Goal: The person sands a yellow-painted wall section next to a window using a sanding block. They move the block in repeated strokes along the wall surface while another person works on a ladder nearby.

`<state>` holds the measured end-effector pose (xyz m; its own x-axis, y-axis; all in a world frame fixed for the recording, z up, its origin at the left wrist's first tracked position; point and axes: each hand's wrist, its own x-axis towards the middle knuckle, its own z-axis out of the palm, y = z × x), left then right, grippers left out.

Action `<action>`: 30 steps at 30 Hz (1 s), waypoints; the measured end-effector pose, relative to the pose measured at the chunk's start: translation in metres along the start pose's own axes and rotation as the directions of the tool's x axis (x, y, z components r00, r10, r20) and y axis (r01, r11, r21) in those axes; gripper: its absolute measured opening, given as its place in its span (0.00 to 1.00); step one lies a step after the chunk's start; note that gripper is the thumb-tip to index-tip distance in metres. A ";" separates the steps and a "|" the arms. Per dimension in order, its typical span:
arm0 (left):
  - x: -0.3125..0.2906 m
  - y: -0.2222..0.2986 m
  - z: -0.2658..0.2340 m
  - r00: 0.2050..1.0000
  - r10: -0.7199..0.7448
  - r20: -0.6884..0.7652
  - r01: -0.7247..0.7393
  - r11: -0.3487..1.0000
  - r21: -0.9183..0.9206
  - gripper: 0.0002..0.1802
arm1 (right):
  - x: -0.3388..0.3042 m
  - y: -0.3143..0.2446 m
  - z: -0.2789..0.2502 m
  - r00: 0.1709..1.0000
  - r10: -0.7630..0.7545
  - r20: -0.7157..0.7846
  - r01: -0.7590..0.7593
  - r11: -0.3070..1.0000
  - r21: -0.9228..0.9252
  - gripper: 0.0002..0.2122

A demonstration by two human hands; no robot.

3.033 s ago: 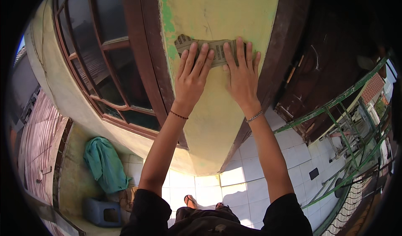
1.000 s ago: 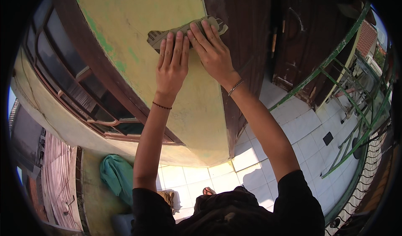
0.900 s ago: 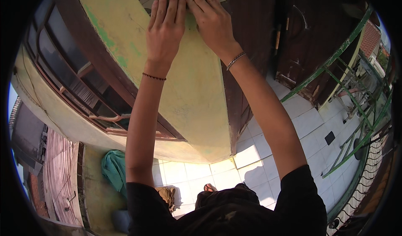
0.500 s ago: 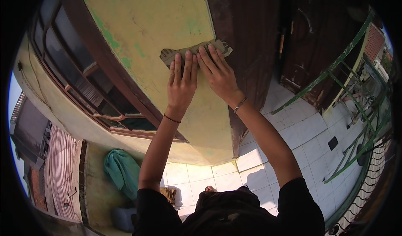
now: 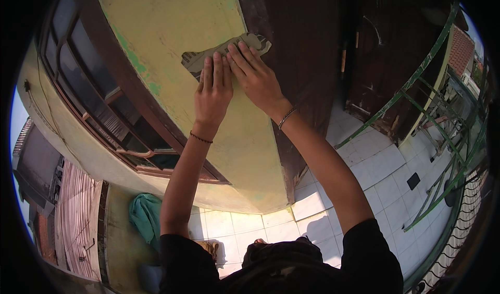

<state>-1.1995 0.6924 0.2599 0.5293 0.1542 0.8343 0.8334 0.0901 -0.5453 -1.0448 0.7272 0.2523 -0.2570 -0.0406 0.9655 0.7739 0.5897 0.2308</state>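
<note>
A grey-brown piece of sandpaper (image 5: 194, 63) with ragged ends and dark print on its back lies against the yellow wall (image 5: 169, 17). Its right end reaches over the dark brown wooden frame (image 5: 256, 12). Both of my hands press it to the surface side by side. My left hand (image 5: 213, 100) lies with straight fingers on its lower middle part. Just to the right, my right hand (image 5: 256, 85) is flat too, its fingers slanting up and left over the sheet. The grit side is hidden.
On the left is a brown-framed window (image 5: 112, 93). Green paint patches mark the wall beside it. A green cloth (image 5: 146, 216) hangs at lower left. At right stand a dark door (image 5: 383, 75) and a green metal railing (image 5: 437, 54). White tiles (image 5: 247, 222) cover the floor.
Both hands and the sandpaper have slid a little up the wall, with the fingers still flat on the sheet. The whole view has also shifted slightly.
</note>
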 end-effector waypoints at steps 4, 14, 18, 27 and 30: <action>0.003 -0.005 0.013 0.998 -0.011 -0.067 0.015 0.998 0.055 0.28 | -0.001 0.005 -0.023 0.993 -0.016 0.121 0.009 0.999 0.052 0.25; 0.004 0.000 0.006 0.997 0.064 0.036 -0.064 0.998 -0.009 0.31 | -0.017 -0.008 -0.072 0.985 0.000 0.174 -0.034 0.981 0.193 0.27; 0.018 0.004 0.020 0.999 0.044 0.016 -0.043 0.997 -0.058 0.33 | -0.020 0.022 -0.071 0.943 -0.017 0.332 0.005 0.999 0.038 0.30; -0.027 -0.014 0.047 0.996 0.073 0.058 -0.064 0.989 -0.136 0.28 | 0.014 0.006 -0.031 0.982 -0.025 0.185 0.036 0.998 -0.056 0.30; -0.019 -0.009 0.053 0.999 0.041 0.011 -0.038 0.985 -0.169 0.28 | 0.014 0.018 -0.044 0.959 -0.102 0.263 0.123 0.990 -0.062 0.30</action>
<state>-1.2250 0.7404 0.2450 0.5611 0.1682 0.8105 0.8273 -0.0830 -0.5555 -1.0092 0.7016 0.2749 -0.4781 0.1127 0.8710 0.7711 0.5287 0.3548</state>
